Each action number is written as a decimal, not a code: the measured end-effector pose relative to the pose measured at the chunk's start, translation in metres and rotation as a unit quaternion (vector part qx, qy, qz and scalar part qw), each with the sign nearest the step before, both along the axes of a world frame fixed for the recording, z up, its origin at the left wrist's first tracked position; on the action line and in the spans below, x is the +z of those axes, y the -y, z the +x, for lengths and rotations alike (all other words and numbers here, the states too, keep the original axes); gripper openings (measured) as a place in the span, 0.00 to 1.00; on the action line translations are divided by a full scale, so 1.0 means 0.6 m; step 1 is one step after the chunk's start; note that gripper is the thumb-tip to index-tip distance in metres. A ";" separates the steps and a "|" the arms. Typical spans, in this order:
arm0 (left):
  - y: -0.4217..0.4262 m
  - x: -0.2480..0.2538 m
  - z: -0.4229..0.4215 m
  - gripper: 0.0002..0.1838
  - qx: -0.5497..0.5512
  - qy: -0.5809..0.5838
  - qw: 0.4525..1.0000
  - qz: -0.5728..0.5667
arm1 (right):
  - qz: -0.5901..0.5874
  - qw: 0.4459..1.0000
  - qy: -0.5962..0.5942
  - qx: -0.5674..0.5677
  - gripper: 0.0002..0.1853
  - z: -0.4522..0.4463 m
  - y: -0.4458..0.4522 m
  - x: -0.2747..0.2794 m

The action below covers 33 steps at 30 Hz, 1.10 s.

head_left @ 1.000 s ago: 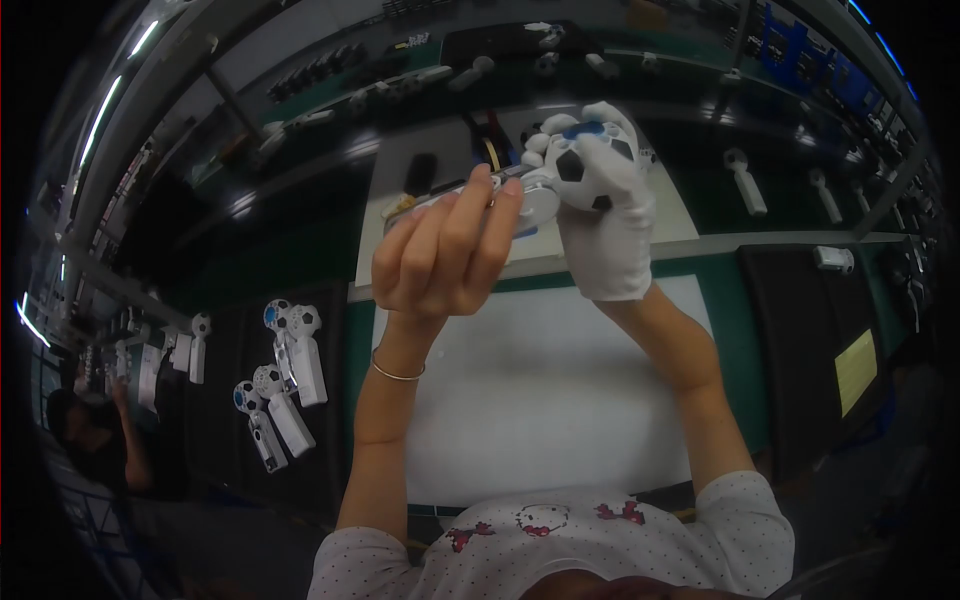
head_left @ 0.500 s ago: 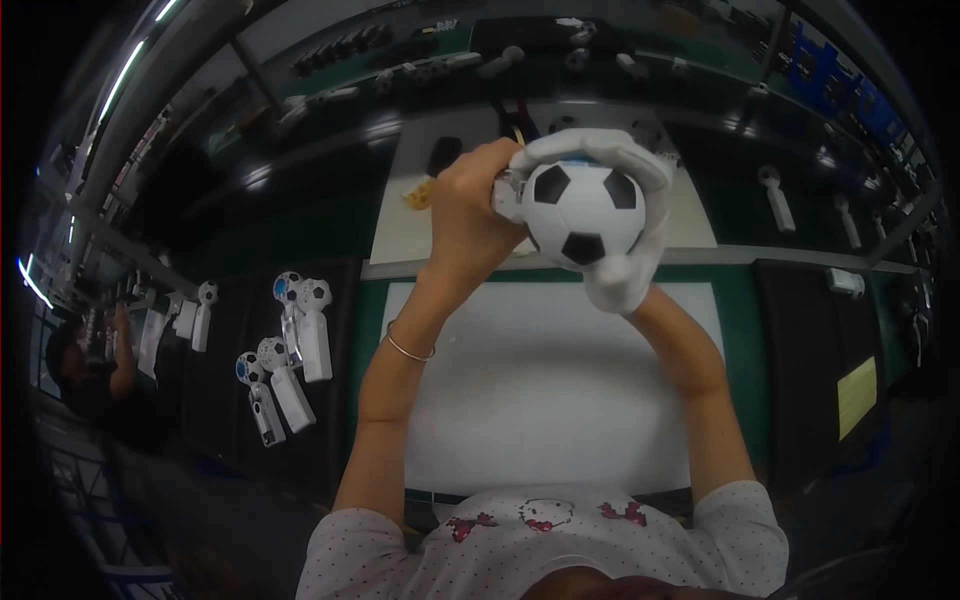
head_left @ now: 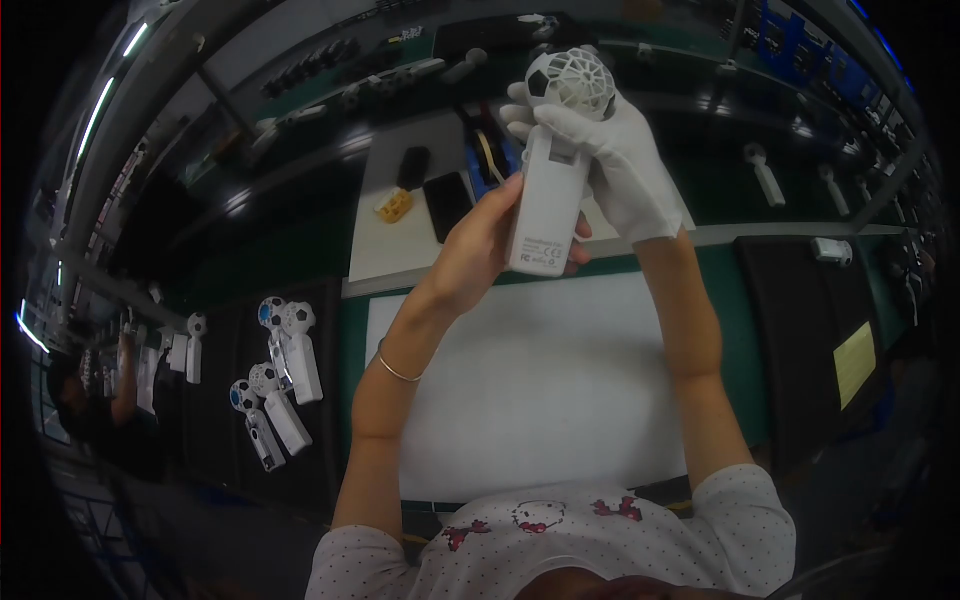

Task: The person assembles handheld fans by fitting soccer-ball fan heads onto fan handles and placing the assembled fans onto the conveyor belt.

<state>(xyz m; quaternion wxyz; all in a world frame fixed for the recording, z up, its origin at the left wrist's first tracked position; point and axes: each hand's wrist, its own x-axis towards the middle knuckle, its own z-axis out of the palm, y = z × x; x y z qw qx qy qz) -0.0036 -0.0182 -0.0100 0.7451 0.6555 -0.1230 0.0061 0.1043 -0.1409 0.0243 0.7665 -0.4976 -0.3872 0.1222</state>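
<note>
A white handheld fan point(head_left: 545, 215) with a football-patterned head is held above the far edge of the white mat. Its head shows an open grille and black patches, and small print marks the lower handle. My bare left hand point(head_left: 482, 245) wraps around the handle from the left, its fingertips showing on the right side. My right hand point(head_left: 615, 150), in a white glove, grips the fan just below the grille, with the thumb across the neck. A dark rectangular opening shows near the top of the handle.
Several similar fans point(head_left: 290, 410) lie on a dark mat at left. Beyond the white mat point(head_left: 530, 390) are a yellow object point(head_left: 394, 206), a black flat object point(head_left: 447, 205) and a blue holder point(head_left: 490, 150). A yellow paper point(head_left: 855, 365) lies right. Another person point(head_left: 100, 400) is at far left.
The fan has turned from its solid ball face to its grille and handle back. My left hand has moved down onto the handle; my right hand has shifted up with the head.
</note>
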 end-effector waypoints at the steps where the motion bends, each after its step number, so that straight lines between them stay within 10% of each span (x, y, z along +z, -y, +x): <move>1: 0.005 0.001 0.001 0.32 -0.004 0.003 1.000 -0.023 | 0.025 0.999 -0.030 0.021 0.20 0.004 0.000 -0.001; 9: 0.040 -0.013 0.002 0.40 0.142 0.133 0.965 0.173 | 0.162 0.980 -0.093 0.064 0.35 0.016 0.006 -0.006; 11: 0.037 -0.009 0.000 0.45 0.174 0.228 0.893 0.348 | 0.236 0.952 -0.051 0.186 0.46 0.045 0.006 -0.020; 15: -0.004 0.008 0.005 0.40 0.109 0.231 0.899 0.355 | 0.326 0.843 -0.108 0.414 0.58 0.078 0.025 -0.022; 19: -0.105 -0.002 0.033 0.22 0.413 0.256 0.578 0.655 | 0.362 0.771 -0.112 0.513 0.59 0.104 0.043 -0.013; 21: -0.180 -0.036 0.047 0.19 0.465 0.217 0.530 0.675 | 0.359 0.777 -0.090 0.510 0.60 0.120 0.055 -0.010; 26: -0.342 -0.162 0.036 0.17 0.543 0.021 0.470 0.695 | 0.290 0.891 -0.031 0.349 0.51 0.181 0.106 -0.003; 29: -0.376 -0.235 0.018 0.18 0.562 -0.092 0.466 0.677 | 0.109 0.986 -0.029 -0.121 0.33 0.233 0.146 -0.036; 33: -0.388 -0.260 0.020 0.20 0.569 -0.181 0.526 0.605 | -0.174 0.829 0.054 -0.529 0.36 0.363 0.187 -0.137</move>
